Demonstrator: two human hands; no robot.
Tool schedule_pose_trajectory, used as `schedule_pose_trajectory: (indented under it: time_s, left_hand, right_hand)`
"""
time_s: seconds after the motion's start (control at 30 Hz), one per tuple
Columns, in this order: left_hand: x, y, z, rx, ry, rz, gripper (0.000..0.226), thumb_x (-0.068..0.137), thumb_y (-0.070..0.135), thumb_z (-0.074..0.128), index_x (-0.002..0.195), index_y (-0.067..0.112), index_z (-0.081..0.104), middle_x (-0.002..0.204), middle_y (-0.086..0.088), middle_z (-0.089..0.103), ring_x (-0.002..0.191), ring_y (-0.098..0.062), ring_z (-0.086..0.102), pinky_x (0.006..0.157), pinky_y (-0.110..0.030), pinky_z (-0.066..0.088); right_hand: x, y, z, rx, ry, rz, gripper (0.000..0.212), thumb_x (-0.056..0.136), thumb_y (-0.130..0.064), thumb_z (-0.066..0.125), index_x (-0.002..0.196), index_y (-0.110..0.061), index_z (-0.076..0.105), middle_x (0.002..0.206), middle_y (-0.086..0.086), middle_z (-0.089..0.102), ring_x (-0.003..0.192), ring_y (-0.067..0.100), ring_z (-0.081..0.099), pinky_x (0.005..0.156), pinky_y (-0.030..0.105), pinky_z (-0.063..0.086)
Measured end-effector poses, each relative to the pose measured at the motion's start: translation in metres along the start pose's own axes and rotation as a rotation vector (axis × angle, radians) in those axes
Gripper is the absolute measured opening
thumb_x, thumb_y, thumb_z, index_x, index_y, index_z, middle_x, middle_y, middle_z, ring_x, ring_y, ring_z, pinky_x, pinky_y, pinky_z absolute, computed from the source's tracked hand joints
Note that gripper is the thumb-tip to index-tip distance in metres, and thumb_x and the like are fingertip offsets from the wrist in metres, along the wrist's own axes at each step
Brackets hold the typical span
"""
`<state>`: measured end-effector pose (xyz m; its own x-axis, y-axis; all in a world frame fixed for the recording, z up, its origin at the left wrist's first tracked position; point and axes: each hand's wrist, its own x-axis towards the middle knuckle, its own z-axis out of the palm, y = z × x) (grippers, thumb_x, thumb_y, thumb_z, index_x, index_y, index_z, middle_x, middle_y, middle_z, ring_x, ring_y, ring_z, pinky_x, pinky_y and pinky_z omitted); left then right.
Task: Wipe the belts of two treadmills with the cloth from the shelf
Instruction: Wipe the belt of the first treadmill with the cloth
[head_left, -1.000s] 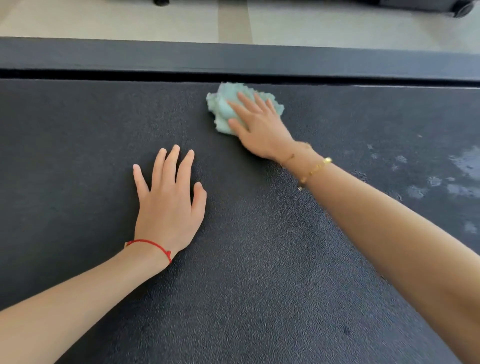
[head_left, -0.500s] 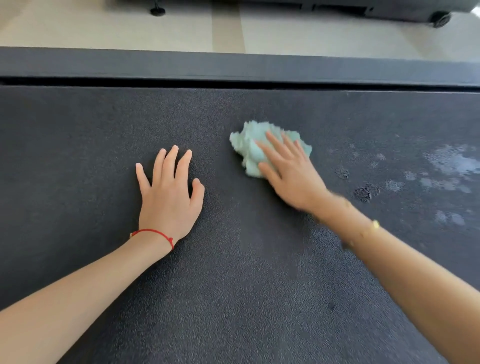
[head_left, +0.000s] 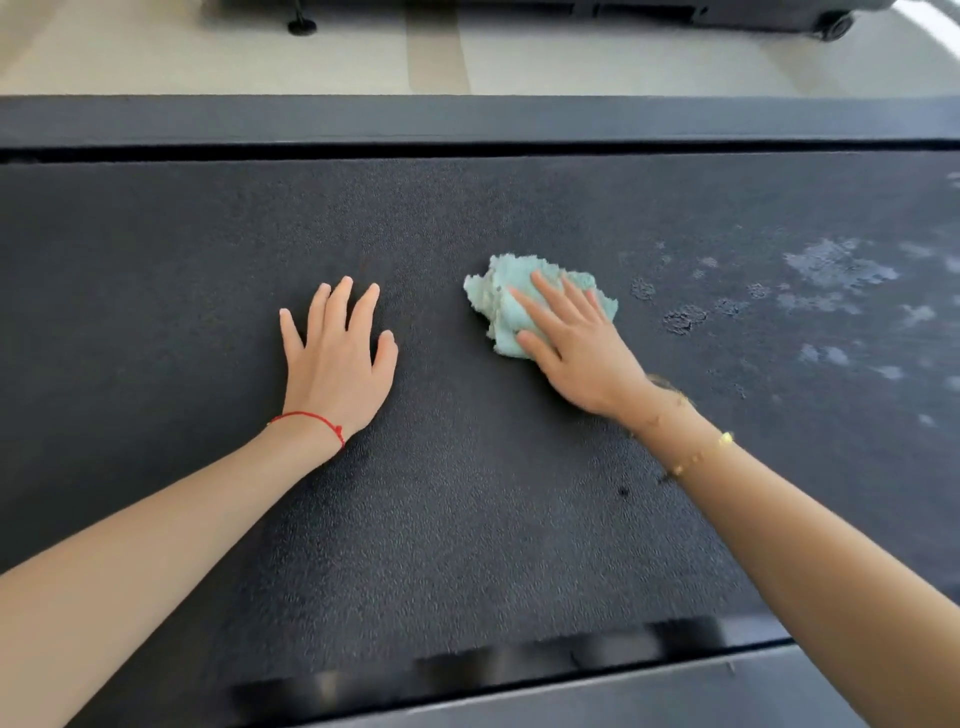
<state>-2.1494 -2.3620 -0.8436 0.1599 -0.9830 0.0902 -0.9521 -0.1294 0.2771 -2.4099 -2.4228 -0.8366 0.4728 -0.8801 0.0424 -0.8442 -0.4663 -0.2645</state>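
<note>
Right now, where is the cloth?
The cloth lies mid-belt, under the right hand, right of the left hand.

Counting what is showing — one belt, one cloth

Two hands (head_left: 335, 364) (head_left: 584, 353) are resting over one belt (head_left: 467, 519) — one cloth (head_left: 506, 296), two side rails (head_left: 467, 120) (head_left: 675, 696), two bracelets (head_left: 311, 422) (head_left: 701, 454).

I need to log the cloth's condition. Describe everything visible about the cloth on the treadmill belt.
The cloth is pale mint green, with a fuzzy, terry-like texture and ragged-looking edges. It is crumpled into a loose bunch, not spread flat. It lies on the dark textured belt, around mid-width, left of the pale wet-looking patches. The right hand presses flat on its right part, fingers straight, covering that side; its left and far edges show. The left hand lies apart from it.
</note>
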Motion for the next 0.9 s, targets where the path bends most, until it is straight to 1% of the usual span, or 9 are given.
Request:
schedule_pose_trajectory:
  time_s: [0.07, 0.23, 0.33, 0.4, 0.5, 0.57, 0.73, 0.83, 0.9]
  left_hand:
    - [-0.018, -0.005, -0.002, 0.007, -0.005, 0.008, 0.057, 0.102, 0.037, 0.033, 0.156, 0.022, 0.023, 0.164, -0.006, 0.016, 0.152, -0.024, 0.006, 0.120, -0.059, 0.003]
    - [-0.050, -0.010, -0.003, 0.003, 0.006, 0.002, 0.058, 0.102, 0.037, 0.032, 0.156, 0.021, 0.022, 0.164, -0.006, 0.015, 0.153, -0.024, 0.006, 0.120, -0.059, 0.001]
    - [-0.054, -0.008, -0.001, 0.008, 0.028, -0.002, 0.057, 0.102, 0.036, 0.033, 0.156, 0.021, 0.024, 0.164, -0.006, 0.017, 0.152, -0.025, 0.007, 0.120, -0.059, 0.002]
    - [-0.054, -0.007, -0.001, 0.003, 0.051, -0.004, 0.055, 0.102, 0.035, 0.036, 0.155, 0.020, 0.027, 0.163, -0.008, 0.020, 0.152, -0.026, 0.010, 0.120, -0.060, 0.003]
    - [-0.055, -0.007, 0.000, 0.009, 0.051, -0.005, 0.055, 0.102, 0.035, 0.036, 0.154, 0.019, 0.028, 0.163, -0.008, 0.021, 0.152, -0.027, 0.011, 0.120, -0.060, 0.003]
    - [-0.055, -0.006, -0.001, 0.017, 0.049, -0.007, 0.055, 0.102, 0.035, 0.035, 0.155, 0.019, 0.028, 0.163, -0.007, 0.020, 0.152, -0.026, 0.011, 0.120, -0.059, 0.003]
    - [-0.055, -0.007, 0.000, 0.021, 0.058, -0.001, 0.055, 0.102, 0.035, 0.036, 0.154, 0.019, 0.028, 0.163, -0.008, 0.022, 0.151, -0.027, 0.012, 0.120, -0.061, 0.004]
    - [-0.056, -0.007, 0.000, 0.019, 0.062, -0.001, 0.055, 0.102, 0.035, 0.036, 0.154, 0.019, 0.028, 0.163, -0.008, 0.022, 0.152, -0.027, 0.012, 0.120, -0.060, 0.004]
    - [-0.056, -0.007, 0.000, 0.020, 0.061, -0.001, 0.055, 0.103, 0.035, 0.035, 0.155, 0.019, 0.028, 0.163, -0.008, 0.021, 0.152, -0.027, 0.011, 0.120, -0.060, 0.004]
  right_hand:
    - [-0.043, -0.019, 0.002, -0.003, -0.031, -0.129, 0.054, 0.102, -0.048, 0.023, 0.154, -0.033, 0.024, 0.163, 0.000, 0.015, 0.151, 0.030, 0.007, 0.122, 0.044, 0.002]
    - [-0.145, -0.068, 0.001, 0.019, -0.127, -0.358, 0.052, 0.105, -0.044, 0.031, 0.154, -0.036, 0.016, 0.164, -0.007, 0.005, 0.152, 0.021, -0.002, 0.123, 0.045, 0.004]
    - [-0.146, -0.058, -0.004, 0.037, -0.175, -0.446, 0.052, 0.105, -0.045, 0.032, 0.154, -0.034, 0.020, 0.164, -0.006, 0.008, 0.152, 0.020, 0.004, 0.123, 0.042, 0.005]
    - [-0.115, -0.042, -0.003, 0.009, -0.145, -0.377, 0.053, 0.103, -0.047, 0.030, 0.153, -0.030, 0.026, 0.163, -0.001, 0.014, 0.151, 0.023, 0.012, 0.123, 0.043, 0.007]
    - [-0.068, -0.027, 0.000, 0.040, -0.032, -0.072, 0.059, 0.098, -0.052, 0.024, 0.152, -0.028, 0.031, 0.162, 0.002, 0.021, 0.150, 0.030, 0.014, 0.122, 0.045, 0.004]
    - [-0.070, -0.036, 0.006, 0.013, -0.019, -0.035, 0.059, 0.098, -0.052, 0.022, 0.152, -0.030, 0.030, 0.162, 0.002, 0.020, 0.150, 0.031, 0.011, 0.121, 0.051, 0.006]
    - [-0.158, -0.070, -0.001, 0.001, -0.172, -0.424, 0.052, 0.105, -0.044, 0.030, 0.154, -0.034, 0.019, 0.164, -0.004, 0.007, 0.152, 0.024, 0.000, 0.123, 0.045, 0.001]
    - [-0.178, -0.069, -0.011, -0.032, -0.265, -0.504, 0.053, 0.105, -0.046, 0.030, 0.155, -0.037, 0.012, 0.164, -0.009, -0.001, 0.151, 0.018, -0.006, 0.123, 0.042, 0.001]
    - [-0.169, -0.057, -0.013, -0.047, -0.276, -0.515, 0.054, 0.105, -0.048, 0.030, 0.155, -0.036, 0.013, 0.164, -0.009, 0.000, 0.151, 0.017, -0.003, 0.123, 0.042, 0.005]
